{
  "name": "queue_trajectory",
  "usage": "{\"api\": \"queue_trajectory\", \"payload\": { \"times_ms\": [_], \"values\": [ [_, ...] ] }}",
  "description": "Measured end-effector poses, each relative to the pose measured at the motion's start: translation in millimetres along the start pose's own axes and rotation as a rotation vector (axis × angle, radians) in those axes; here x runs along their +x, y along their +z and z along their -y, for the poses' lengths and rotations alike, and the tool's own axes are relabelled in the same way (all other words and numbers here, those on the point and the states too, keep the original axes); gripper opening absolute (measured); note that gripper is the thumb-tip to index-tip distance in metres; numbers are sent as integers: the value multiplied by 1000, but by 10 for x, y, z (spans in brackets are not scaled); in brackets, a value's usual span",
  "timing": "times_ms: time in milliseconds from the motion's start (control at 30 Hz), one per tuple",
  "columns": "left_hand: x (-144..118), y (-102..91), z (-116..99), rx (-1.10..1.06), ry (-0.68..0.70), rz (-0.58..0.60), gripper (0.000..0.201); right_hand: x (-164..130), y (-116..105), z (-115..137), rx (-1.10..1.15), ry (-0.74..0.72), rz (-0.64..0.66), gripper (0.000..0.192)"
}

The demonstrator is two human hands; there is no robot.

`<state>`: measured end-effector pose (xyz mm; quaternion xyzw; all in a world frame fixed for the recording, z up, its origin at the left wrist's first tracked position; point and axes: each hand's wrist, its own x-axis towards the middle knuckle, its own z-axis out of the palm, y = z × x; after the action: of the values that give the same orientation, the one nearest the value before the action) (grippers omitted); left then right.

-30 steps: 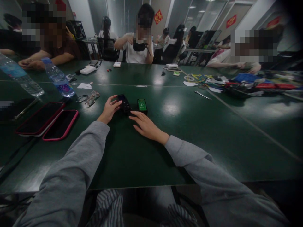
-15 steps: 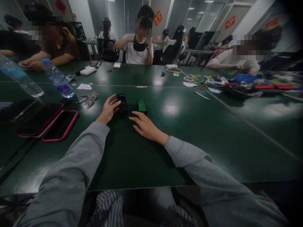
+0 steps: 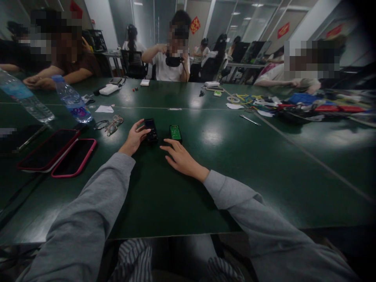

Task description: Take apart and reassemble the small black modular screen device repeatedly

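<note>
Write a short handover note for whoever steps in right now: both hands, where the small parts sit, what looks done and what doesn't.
Left hand: fingertips on the black device, which lies flat on the green table; not lifted.
Right hand: flat on the table, holding nothing, fingertips just short of the green circuit board.
Device and board lie side by side, apart.
Done: both pieces laid out.
Left: nothing joined; the board is untouched.
Nearby: glasses, two phones.

You see a dim, wide-angle view with dark vignetted corners, overhead-light glare on the green table (image 3: 264,156), and soft far edges.
</note>
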<state>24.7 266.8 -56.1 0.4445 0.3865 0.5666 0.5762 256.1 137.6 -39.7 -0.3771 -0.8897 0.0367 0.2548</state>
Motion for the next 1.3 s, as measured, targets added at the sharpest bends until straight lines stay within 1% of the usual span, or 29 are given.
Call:
{"api": "queue_trajectory", "payload": {
  "times_ms": [267,600,767,933,1133,1300],
  "values": [
    [21,11,17,3,-5,4,72,13,-30,9,-53,32,-76,41],
    [-12,36,-9,24,-17,-5,68,16,-28,0,-71,50,-91,41],
    [-6,34,16,70,-6,0,63,24,-18,-29,-97,96,-114,42],
    [3,70,69,140,27,-7,56,13,-21,-95,-137,167,-158,43],
    [25,122,150,184,56,44,49,-10,67,-236,-94,263,-177,50],
    [40,120,195,262,153,43,47,-11,98,-285,-77,289,-171,51]
  ]
}}
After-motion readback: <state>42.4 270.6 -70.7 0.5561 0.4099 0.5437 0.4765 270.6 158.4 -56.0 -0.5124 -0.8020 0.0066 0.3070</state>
